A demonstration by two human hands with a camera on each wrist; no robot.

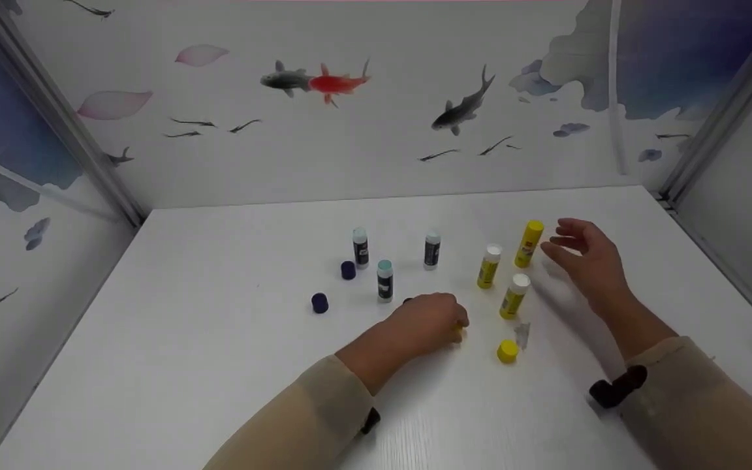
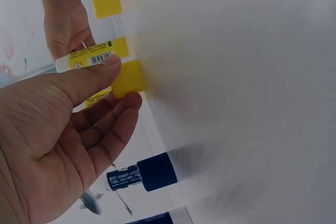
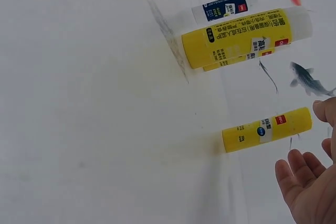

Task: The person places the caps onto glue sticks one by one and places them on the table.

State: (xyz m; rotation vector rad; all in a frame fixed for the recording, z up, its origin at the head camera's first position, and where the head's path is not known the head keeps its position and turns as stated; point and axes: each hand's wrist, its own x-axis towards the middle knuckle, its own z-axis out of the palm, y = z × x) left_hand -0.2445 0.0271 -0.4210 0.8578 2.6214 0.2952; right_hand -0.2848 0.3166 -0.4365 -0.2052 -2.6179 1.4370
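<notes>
My left hand (image 1: 425, 320) pinches a yellow glue stick cap (image 2: 128, 78) between thumb and fingers, low over the table. In the head view that cap is mostly hidden by the hand. My right hand (image 1: 588, 261) holds nothing, its fingers loosely bent just right of a capped yellow glue stick (image 1: 528, 245). A small gap separates them in the right wrist view. Two uncapped yellow glue sticks, one (image 1: 488, 267) farther back and one (image 1: 514, 297) nearer, stand upright between my hands. Another yellow cap (image 1: 507, 351) sits in front of them.
Uncapped navy glue sticks stand at the back left (image 1: 361, 249), the middle (image 1: 384, 282) and farther right (image 1: 432, 250). Two navy caps (image 1: 348, 269) (image 1: 319, 303) lie left of them; a third (image 1: 407, 301) is partly behind my left hand. Printed panels surround the white table (image 1: 187, 326).
</notes>
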